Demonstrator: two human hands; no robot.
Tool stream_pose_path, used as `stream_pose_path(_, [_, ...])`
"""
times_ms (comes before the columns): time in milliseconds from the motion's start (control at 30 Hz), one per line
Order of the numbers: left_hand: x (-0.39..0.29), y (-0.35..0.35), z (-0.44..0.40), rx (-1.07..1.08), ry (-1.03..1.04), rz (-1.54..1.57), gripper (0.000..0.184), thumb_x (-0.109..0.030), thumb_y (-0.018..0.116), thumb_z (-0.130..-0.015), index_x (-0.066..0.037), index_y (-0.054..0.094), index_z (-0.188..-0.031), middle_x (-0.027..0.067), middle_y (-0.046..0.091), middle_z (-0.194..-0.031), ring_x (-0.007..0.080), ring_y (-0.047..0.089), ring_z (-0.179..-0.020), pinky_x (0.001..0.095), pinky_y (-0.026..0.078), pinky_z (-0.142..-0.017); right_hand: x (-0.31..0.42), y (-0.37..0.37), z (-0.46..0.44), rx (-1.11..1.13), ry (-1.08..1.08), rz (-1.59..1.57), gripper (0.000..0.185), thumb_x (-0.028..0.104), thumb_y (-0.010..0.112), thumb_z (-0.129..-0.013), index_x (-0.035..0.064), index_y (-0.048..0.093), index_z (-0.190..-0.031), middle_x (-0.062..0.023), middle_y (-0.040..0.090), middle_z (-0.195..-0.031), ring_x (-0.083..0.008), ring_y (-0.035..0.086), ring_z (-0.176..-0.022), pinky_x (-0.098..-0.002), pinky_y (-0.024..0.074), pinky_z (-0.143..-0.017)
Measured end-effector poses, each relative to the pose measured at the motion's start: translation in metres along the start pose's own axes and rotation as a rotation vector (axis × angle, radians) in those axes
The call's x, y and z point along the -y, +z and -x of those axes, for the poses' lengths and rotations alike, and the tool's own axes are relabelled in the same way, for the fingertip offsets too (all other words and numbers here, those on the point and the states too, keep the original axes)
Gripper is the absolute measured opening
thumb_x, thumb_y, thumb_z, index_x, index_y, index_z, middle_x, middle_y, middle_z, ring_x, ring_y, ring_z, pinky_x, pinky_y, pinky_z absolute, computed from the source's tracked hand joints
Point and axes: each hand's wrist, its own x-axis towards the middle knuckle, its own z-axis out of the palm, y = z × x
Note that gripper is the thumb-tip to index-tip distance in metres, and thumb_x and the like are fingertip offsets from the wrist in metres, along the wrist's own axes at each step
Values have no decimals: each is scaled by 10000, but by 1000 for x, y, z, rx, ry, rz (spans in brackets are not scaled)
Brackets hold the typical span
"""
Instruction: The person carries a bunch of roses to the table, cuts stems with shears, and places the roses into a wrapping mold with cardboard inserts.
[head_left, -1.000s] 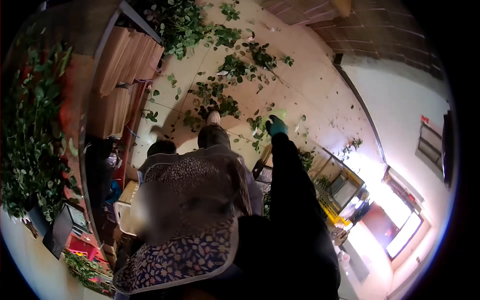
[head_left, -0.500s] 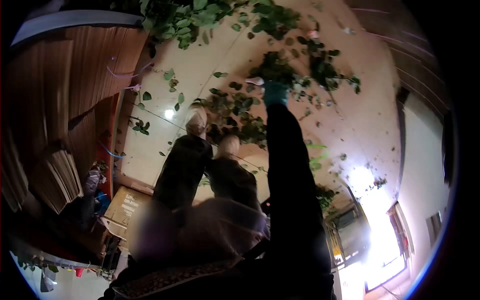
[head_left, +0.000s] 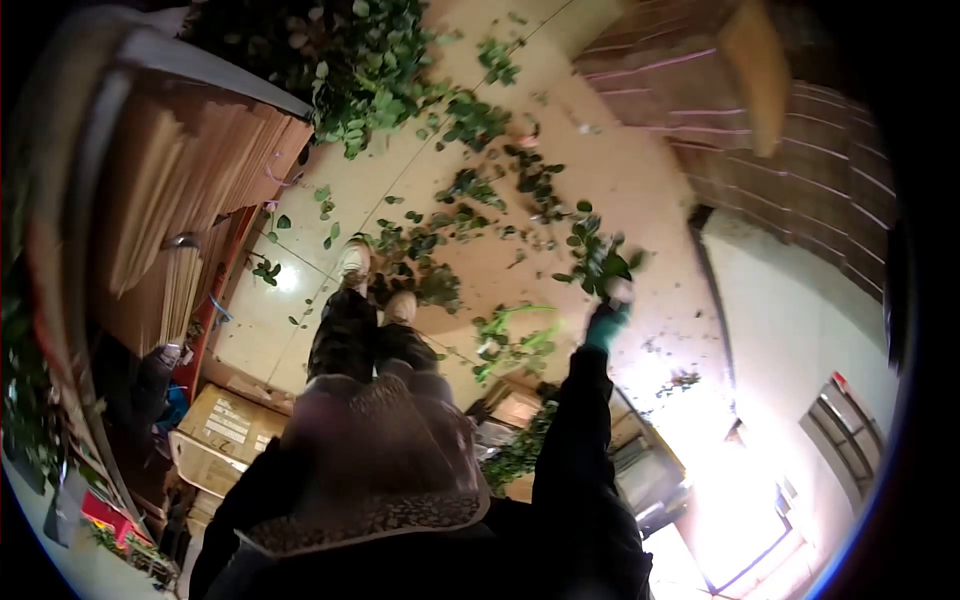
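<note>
My right hand (head_left: pixel 608 318), in a green glove, reaches out over the tiled floor and is closed around a leafy green stem (head_left: pixel 600 258). Motion blurs both the fingers and the leaves there. A pale patch at the fingertips is too smeared to make out. My left hand is out of sight; only its dark sleeve (head_left: pixel 235 505) shows, beside the translucent apron (head_left: pixel 400 440). Loose leafy cuttings (head_left: pixel 415 265) lie around my shoes (head_left: pixel 353 260), and more leafy stems (head_left: pixel 470 120) stretch across the floor farther off.
A large heap of foliage (head_left: pixel 370 75) lies at the far left. Stacked cardboard (head_left: pixel 190 170) lines the left side, above a cardboard box (head_left: pixel 225 430). Strapped cardboard bundles (head_left: pixel 690 90) stand at the upper right. Bright light glares near a metal-framed item (head_left: pixel 645 480) at lower right.
My right hand has moved right, away from the leaves at mid-floor, with the leafy stem in it. The whole view has shifted, bringing more of the far-left foliage heap into sight.
</note>
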Motion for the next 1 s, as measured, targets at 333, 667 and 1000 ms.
stream_pose_path(333, [81, -30, 86, -173, -402, 299, 375, -468, 658, -814, -137, 745, -968, 103, 728, -859, 227, 692, -769, 365, 552, -724, 198, -185, -18, -320, 362, -896, 272, 132, 524, -946, 46, 549, -1203, -45, 525, -903, -166, 501, -788, -305, 418, -692])
stream_pose_path(667, [130, -138, 252, -331, -617, 530, 308, -333, 698, -792, -143, 752, -1028, 85, 741, -927, 173, 705, -862, 305, 554, -841, 490, -145, -56, 56, -6, -1159, 306, 219, 504, -1014, 85, 514, -1290, -14, 561, -939, -84, 489, -727, -202, 380, -572])
stream_pose_path(1000, [329, -352, 447, -200, -603, 516, 182, -237, 659, -825, -123, 739, -943, 73, 721, -874, 217, 679, -789, 354, 543, -750, 945, -49, 81, 859, -716, -554, 367, 80, 479, -972, -51, 547, -1308, -174, 622, -1237, -254, 608, -1108, -370, 482, -946])
